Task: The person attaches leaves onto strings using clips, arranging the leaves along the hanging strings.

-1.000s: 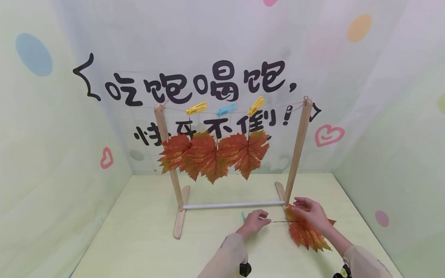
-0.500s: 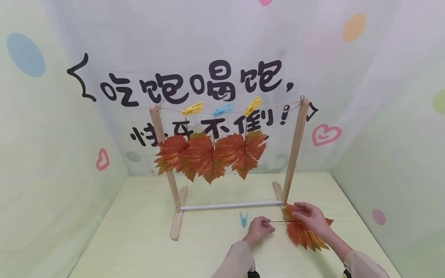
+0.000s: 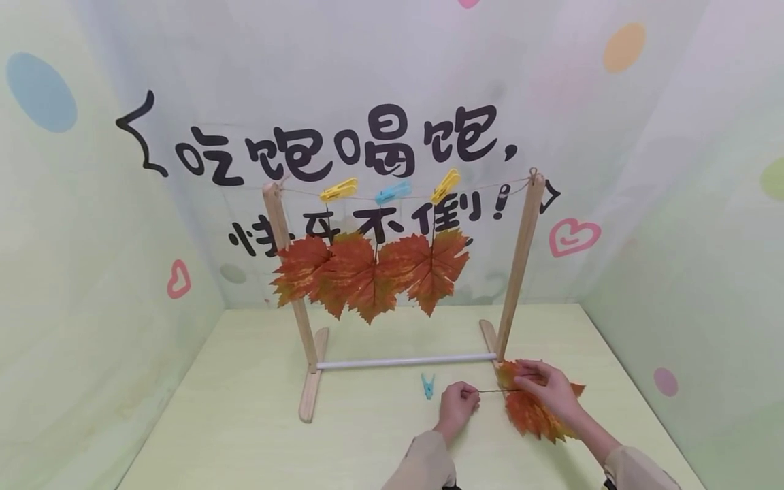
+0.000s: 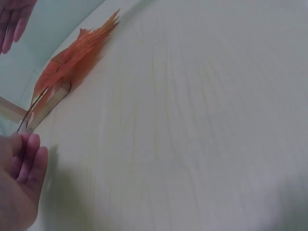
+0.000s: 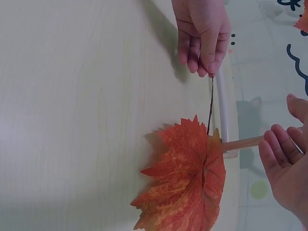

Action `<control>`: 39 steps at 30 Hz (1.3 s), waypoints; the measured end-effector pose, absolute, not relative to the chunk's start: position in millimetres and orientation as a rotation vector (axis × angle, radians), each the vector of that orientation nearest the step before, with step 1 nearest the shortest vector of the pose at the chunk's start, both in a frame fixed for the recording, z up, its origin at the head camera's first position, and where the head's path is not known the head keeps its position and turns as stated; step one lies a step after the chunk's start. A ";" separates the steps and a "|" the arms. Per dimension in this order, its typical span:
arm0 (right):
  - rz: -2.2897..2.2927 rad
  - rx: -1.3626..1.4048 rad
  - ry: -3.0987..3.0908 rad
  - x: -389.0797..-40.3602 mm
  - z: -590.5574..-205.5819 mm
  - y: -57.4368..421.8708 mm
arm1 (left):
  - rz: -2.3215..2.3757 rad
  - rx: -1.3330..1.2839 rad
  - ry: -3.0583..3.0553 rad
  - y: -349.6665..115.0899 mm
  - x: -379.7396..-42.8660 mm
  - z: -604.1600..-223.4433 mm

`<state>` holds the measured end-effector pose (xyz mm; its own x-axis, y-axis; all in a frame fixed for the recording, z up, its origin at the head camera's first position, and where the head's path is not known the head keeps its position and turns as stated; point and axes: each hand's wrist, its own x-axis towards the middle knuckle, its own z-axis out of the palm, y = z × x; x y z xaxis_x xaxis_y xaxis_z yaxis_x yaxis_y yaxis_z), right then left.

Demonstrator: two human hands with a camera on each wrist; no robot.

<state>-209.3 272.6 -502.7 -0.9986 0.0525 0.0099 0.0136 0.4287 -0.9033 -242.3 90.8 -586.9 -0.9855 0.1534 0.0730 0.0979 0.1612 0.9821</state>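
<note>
Between thumb and fingers my left hand (image 3: 458, 408) pinches the end of a dark leaf stem, which runs right to an orange-red artificial maple leaf (image 3: 533, 412). In the right wrist view that leaf (image 5: 185, 178) looks tilted, its lower edge near the table. Over the leaf is my right hand (image 3: 551, 389), fingers loosely bent; the right wrist view shows this hand (image 5: 286, 159) apart from the leaf and holding nothing. A light blue clothespin (image 3: 427, 386) lies on the table just left of my left hand.
Behind the hands stands a wooden frame (image 3: 520, 272) with a white crossbar (image 3: 404, 361) and a string across its top. Two yellow clothespins (image 3: 339, 190) and a blue clothespin (image 3: 393, 193) hold three similar leaves (image 3: 371, 275) on it. Printed fabric walls (image 3: 686, 272) surround the table.
The left hand has shifted slightly right and now pinches the stem end more closely, uncovering the blue clothespin. The right hand has lowered a little over the leaf. The view has shifted slightly.
</note>
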 end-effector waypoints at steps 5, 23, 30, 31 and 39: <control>1.625 -0.003 -2.620 -210.9 -503.7 274.2 | 2.043 0.210 2.379 91.5 -243.5 -584.3; 1.439 0.113 -2.567 -215.8 -474.9 278.8 | 2.450 0.208 2.100 93.4 -241.0 -528.6; 1.421 0.134 -2.575 -222.3 -467.2 283.0 | 2.494 0.280 2.087 91.3 -248.7 -521.4; 1.416 0.142 -2.577 -223.2 -466.7 283.2 | 2.507 0.281 2.073 91.4 -250.6 -521.6; 1.427 0.174 -2.576 -224.6 -457.1 282.1 | 2.530 0.269 2.060 90.7 -255.9 -509.3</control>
